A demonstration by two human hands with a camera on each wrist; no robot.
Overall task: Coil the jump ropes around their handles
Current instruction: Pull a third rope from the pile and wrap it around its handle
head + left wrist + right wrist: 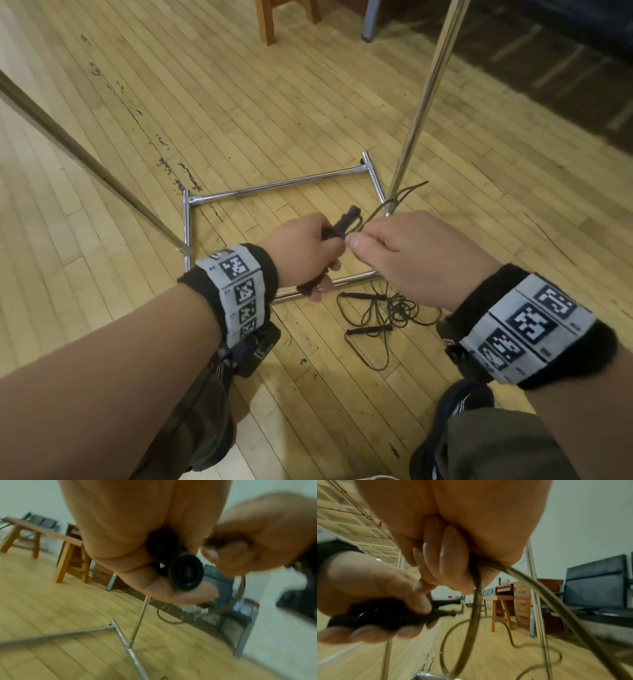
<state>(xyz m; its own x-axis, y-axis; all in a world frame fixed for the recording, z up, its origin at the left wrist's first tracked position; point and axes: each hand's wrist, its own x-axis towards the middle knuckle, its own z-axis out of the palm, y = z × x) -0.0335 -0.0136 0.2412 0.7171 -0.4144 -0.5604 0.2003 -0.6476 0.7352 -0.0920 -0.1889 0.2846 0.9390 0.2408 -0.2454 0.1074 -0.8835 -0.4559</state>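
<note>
While left hand (301,250) grips both handles (346,224) together, right hand (404,253) pinches cord (397,202) at their 3 o'clock: winding step, barely begun. Second rope (380,311) lies loose on floor (239,102) at 6 o'clock. Next: lead cord round handles, keep tension.

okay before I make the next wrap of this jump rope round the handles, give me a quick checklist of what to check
1. Left hand grips both handles together: ok.
2. Right hand pinches the cord: ok.
3. Cord taut between the hands: cannot tell.
4. Loose cord clear of the rack pole: cannot tell; it loops close by.
5. Second rope on the floor coiled: not ok, it lies tangled.
</note>
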